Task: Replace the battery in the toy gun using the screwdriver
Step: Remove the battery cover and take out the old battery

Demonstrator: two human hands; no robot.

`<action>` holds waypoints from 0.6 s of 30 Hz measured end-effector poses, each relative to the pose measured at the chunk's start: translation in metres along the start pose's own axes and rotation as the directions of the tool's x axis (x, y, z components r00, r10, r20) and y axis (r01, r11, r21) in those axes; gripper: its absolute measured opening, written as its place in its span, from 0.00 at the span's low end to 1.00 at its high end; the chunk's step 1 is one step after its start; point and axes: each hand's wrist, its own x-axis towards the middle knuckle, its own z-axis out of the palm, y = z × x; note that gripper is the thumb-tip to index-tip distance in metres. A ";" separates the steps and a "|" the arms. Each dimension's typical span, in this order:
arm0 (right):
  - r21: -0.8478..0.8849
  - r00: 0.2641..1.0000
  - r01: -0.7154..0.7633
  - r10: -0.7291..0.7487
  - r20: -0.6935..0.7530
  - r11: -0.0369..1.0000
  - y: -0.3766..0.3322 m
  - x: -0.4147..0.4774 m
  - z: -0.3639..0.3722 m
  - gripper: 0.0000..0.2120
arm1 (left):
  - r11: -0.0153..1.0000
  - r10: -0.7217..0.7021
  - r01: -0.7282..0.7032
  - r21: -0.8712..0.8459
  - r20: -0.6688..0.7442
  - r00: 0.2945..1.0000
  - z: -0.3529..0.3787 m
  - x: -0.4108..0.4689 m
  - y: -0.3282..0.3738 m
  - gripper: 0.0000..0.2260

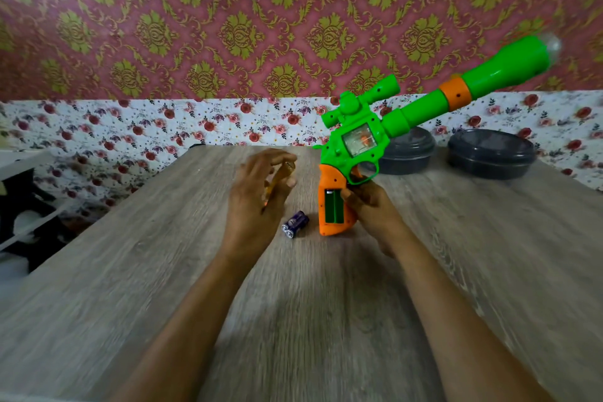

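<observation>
My right hand (pixel 368 202) grips the orange handle of the green toy gun (pixel 359 137) and holds it upright, butt on the wooden table (pixel 163 271), barrel pointing up and right. The battery compartment (pixel 333 206) in the handle is uncovered and shows green inside. Two purple batteries (pixel 295 223) lie side by side on the table just left of the butt. My left hand (pixel 257 192) is blurred, its fingers spread and mostly straight over a yellow-orange tool, apparently the screwdriver (pixel 277 181). Whether the fingers touch it is unclear.
Two dark round lidded containers (pixel 408 153) (pixel 491 153) stand at the table's back right, behind the gun. A floral cloth (pixel 130 134) covers the surface behind the table. A white rack (pixel 23 192) sits off the table's left edge.
</observation>
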 end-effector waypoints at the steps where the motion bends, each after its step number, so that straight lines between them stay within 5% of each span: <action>1: 0.005 1.000 -0.006 0.006 0.000 1.000 0.000 0.000 0.000 0.12 | 1.000 0.014 -0.014 -0.009 -0.037 0.999 -0.001 0.001 0.002 0.11; 5: -0.051 1.000 0.000 0.001 0.025 0.999 0.003 0.000 -0.003 0.10 | 0.995 0.031 -0.041 -0.091 -0.111 0.993 -0.001 -0.003 0.007 0.11; 18: -0.089 0.999 0.008 -0.005 0.036 0.996 0.003 -0.001 -0.004 0.11 | 0.982 0.176 -0.169 -0.085 0.079 0.981 0.016 -0.015 0.002 0.08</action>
